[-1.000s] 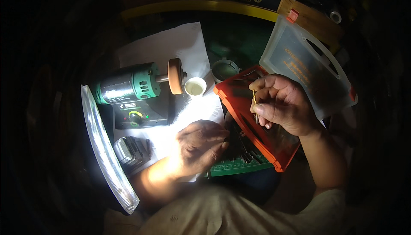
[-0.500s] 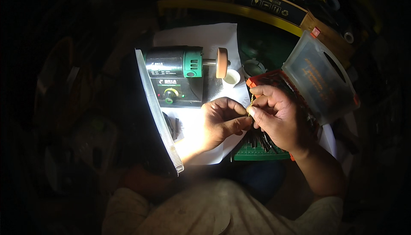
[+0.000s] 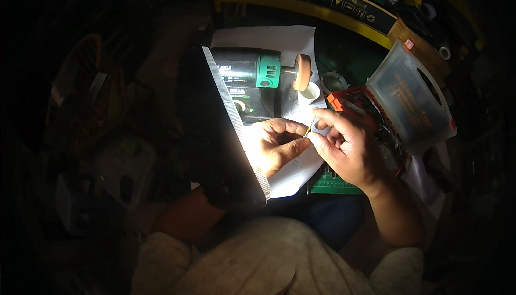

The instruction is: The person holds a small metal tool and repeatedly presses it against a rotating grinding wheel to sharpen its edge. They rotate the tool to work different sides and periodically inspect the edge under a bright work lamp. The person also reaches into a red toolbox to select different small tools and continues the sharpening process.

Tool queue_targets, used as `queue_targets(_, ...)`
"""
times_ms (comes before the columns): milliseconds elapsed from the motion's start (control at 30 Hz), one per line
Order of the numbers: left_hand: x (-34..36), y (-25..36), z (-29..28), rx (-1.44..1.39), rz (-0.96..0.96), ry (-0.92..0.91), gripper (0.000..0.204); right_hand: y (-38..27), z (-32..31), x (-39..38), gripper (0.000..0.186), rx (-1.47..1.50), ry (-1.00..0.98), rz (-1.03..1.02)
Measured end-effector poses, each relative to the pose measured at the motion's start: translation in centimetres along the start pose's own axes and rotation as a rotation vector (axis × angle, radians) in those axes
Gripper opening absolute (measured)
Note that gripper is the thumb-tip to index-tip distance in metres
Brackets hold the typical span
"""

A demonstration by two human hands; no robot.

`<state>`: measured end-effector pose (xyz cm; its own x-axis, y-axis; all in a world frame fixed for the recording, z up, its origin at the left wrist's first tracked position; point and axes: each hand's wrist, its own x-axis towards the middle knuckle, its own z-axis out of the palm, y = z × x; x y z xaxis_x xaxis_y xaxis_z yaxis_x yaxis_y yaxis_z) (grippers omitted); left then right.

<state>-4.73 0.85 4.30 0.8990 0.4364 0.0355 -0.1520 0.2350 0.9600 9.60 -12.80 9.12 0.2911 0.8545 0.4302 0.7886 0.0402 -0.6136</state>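
My left hand (image 3: 277,144) and my right hand (image 3: 344,147) meet over white paper (image 3: 290,182), both pinching a slender gold-coloured drill bit (image 3: 309,126) upright at a slant. Just beyond them stands a small bench grinder with a green and black motor (image 3: 267,69) and a tan wheel (image 3: 302,72), beside a white cup (image 3: 308,95). An LED lamp bar (image 3: 236,120) crosses the near left, hiding part of my left forearm. Behind my right hand lies an orange case (image 3: 336,99) with an open translucent lid (image 3: 408,107).
A green cutting mat (image 3: 333,186) shows beneath the hands' right side. A small clear container (image 3: 333,82) sits beside the cup. Boxes (image 3: 352,10) and a yellow rail (image 3: 301,4) line the back. Dim clutter (image 3: 118,166) fills the left.
My hands have come together on the bit and moved slightly up, away from my body. The view has shifted, and the lamp's dark back now shows at the left.
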Motion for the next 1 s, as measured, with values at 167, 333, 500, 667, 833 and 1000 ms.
queue_targets(167, 0.0, 0.2, -0.3, 0.076, 0.02, 0.03, 0.015, 0.1, 0.7, 0.1, 0.035, 0.022, 0.007, 0.046)
queue_targets(333, 0.1, 0.3, -0.5, 0.112, 0.025, 0.038, 0.015, 0.5, 1.2, 0.1, 0.036, 0.102, 0.004, 0.093)
queue_targets(500, -0.1, -0.2, -0.3, 0.089, 0.001, 0.077, 0.016, 1.1, 1.6, -0.2, 0.05, 0.303, 0.138, 0.024)
queue_targets(667, -0.1, -0.5, -0.5, 0.017, -0.007, 0.062, 0.017, 1.6, 1.1, -0.3, 0.061, 0.214, 0.101, -0.121)
queue_targets(833, 0.0, -0.4, -0.3, 0.093, 0.014, 0.095, 0.014, 1.6, 1.1, -0.5, 0.063, 0.224, 0.094, -0.109)
queue_targets(1000, 0.0, -0.2, -0.2, 0.078, -0.007, 0.092, 0.013, 1.7, 1.1, -0.5, 0.062, 0.221, 0.094, -0.104)
